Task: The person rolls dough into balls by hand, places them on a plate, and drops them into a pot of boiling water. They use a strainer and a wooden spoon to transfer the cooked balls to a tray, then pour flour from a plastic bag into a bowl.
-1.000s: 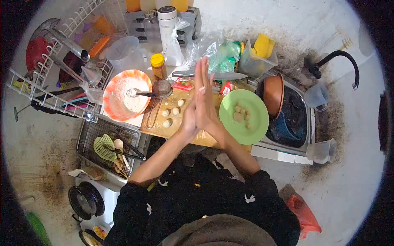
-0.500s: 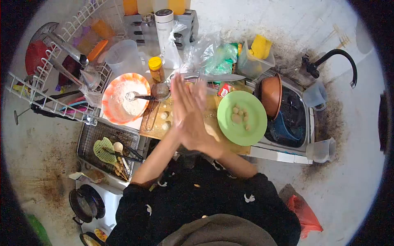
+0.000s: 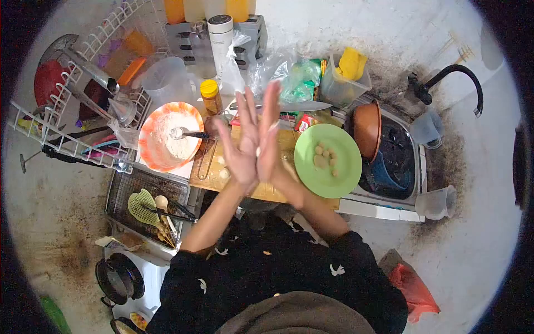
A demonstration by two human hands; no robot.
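Note:
My left hand [image 3: 243,158] and my right hand [image 3: 270,153] are raised over a wooden board [image 3: 270,192], heels together and fingers stretched out. Pressed between the palms is a small pale dough ball [image 3: 257,151], mostly hidden. Several whitish dough pieces [image 3: 223,173] lie on the board beside my left hand. To the right, a green plate [image 3: 347,178] bears several small brownish balls and one larger flattened piece [image 3: 321,161]. An orange-and-white bowl [image 3: 146,142] of white powder stands to the left, with a spoon [image 3: 192,134] resting in it.
Behind the board lie a large knife [image 3: 306,106], a yellow-lidded jar [image 3: 210,94] and plastic bags [image 3: 278,69]. A sink [image 3: 397,145] with a brown pot [image 3: 367,131] is at right. A dish rack [image 3: 67,106] and a wire-mesh tray [image 3: 119,183] of utensils are at left.
My palms have parted at the finger side and the fingers have fanned out, showing the small dough ball between them. The plate and bowl stay in place.

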